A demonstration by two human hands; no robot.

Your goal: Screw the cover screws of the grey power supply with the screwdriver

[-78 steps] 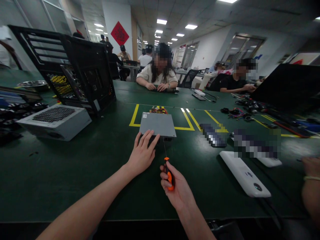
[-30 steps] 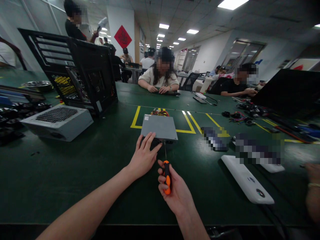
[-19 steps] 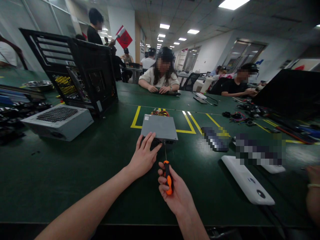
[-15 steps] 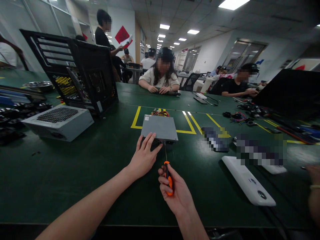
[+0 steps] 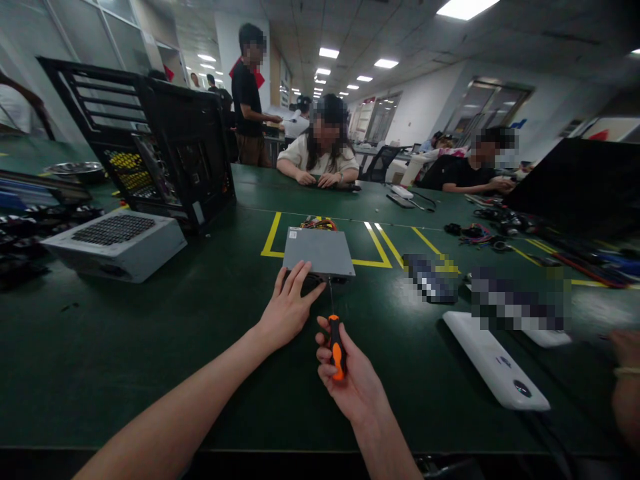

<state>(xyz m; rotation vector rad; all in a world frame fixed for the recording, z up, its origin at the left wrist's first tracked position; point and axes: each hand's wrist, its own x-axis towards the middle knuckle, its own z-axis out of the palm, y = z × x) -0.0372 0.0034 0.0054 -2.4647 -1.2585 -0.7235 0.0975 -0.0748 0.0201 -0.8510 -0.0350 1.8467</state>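
A grey metal computer power supply [image 5: 320, 252] lies flat on the green table, its bundle of coloured cables [image 5: 319, 224] at the far side. My left hand [image 5: 287, 303] rests on its near left edge with fingers spread. In my right hand [image 5: 350, 373] is a screwdriver [image 5: 337, 350] with an orange and black handle, my fingers wrapped round it. Its thin shaft points up to the near face of the power supply, just right of my left thumb. Whether the tip sits in a screw is too small to tell.
To the left stand a second power supply [image 5: 117, 243] and an open black computer case [image 5: 165, 140]. A white device [image 5: 495, 360] and blurred phones lie at right. Other people sit and stand round the table; another person's hand [image 5: 627, 350] shows at the right edge.
The screwdriver's handle has turned in my right hand and shifted slightly up towards the power supply. My left hand stays nearly in place. A standing person in the background has moved right.
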